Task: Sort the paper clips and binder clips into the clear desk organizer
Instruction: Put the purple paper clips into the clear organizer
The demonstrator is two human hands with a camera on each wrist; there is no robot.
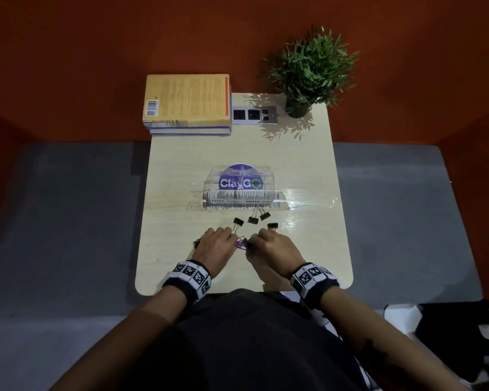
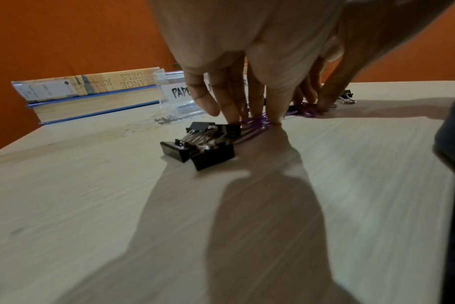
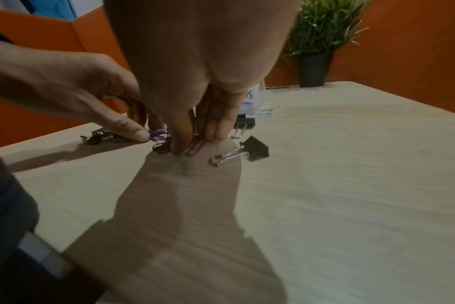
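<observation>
Both hands are down on the pale wooden desk, close together near its front edge, working at a small pile of purple paper clips. The left hand has its fingers pointing straight down onto the clips, and in the right wrist view its thumb and a fingertip pinch a few purple clips just above the surface. The right hand also has its fingers pointing down, tips touching the desk among the paper clips; whether it has hold of one I cannot tell. Black binder clips lie scattered just beyond the hands, between them and the clear desk organizer, and three more sit bunched together beside the left hand. The organizer stands at the middle of the desk, with handwritten labels along its front, and no clips are visible in its compartments. At the far end a stack of books lies on the left, a potted plant stands on the right, and a socket panel sits between them.
</observation>
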